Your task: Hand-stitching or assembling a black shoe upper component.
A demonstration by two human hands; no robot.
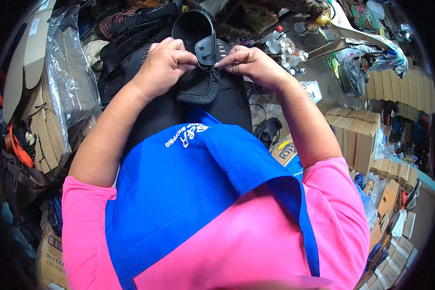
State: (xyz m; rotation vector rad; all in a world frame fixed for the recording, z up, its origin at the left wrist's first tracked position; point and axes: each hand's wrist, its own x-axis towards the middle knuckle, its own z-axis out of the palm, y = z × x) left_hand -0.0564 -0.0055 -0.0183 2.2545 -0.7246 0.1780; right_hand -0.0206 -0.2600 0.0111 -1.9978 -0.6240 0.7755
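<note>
A black leather piece, by its wrist band and laced edges a ball glove, lies over my lap. Its curved band stands up at the far end, with a tab bearing two small eyelets. My left hand is closed beside the tab, thumb and forefinger pinched together; what they hold is too small to make out. On the tab's other side, my right hand pinches at its lower corner, where a thin dark lace seems to run along the edge. Pale lacing shows just behind the band.
Black leather goods are heaped at the left, near a clear plastic sheet over cardboard. Several plastic bottles stand at the far right. Stacked cardboard and a dark sandal lie to the right. A blue apron covers my lap.
</note>
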